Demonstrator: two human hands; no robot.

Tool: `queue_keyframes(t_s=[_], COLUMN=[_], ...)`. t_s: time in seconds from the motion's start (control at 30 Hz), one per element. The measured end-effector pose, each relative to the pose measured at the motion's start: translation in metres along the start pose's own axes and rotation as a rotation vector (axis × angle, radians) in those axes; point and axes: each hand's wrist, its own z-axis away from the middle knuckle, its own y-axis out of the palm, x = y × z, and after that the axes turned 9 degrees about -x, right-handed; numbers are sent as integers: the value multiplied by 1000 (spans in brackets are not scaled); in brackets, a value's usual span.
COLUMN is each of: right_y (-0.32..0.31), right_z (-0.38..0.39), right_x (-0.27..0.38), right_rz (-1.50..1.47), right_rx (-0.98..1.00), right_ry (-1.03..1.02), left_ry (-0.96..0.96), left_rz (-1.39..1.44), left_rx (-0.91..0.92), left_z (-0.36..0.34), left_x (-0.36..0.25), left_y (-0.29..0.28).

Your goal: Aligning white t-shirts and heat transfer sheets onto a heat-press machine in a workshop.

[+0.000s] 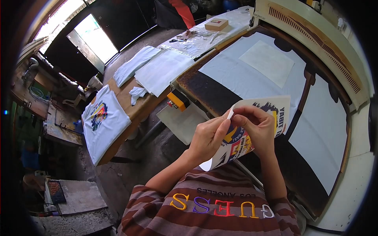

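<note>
The printed transfer sheet [256, 129] is pinched by both hands — left hand [208, 137], right hand [258, 128]; its corner should be peeled slowly.

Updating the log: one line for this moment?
left hand: pinching printed transfer sheet corner | right hand: gripping same sheet | below: press bed

Both hands hold a printed transfer sheet [256, 126]: left hand [208, 137] and right hand [258, 128] pinch its upper corner. Far right, a pale shirt [244, 78] lies on the press; left, a printed white shirt [103, 120] on the surface [134, 108].
</note>
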Motion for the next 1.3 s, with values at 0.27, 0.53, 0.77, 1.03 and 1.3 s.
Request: queue_keyframes(t_s=[0.27, 0.53, 0.77, 1.03, 1.3], right_y=[11, 11, 8, 2, 15], right_z=[5, 3, 7, 5, -5], right_x=[4, 1, 5, 16, 18], right_rz=[286, 470, 534, 585, 681], right_rx=[-180, -189, -112, -11, 71], right_ry=[-421, -703, -663, -461, -427], left_ry=[-39, -320, -548, -593, -540], left_rz=[77, 321, 615, 507, 539], left_rx=[62, 56, 6, 109, 39], left_z=[-2, -3, -6, -8, -4], left_x=[5, 12, 21, 17, 28], left_y=[3, 3, 2, -1, -10])
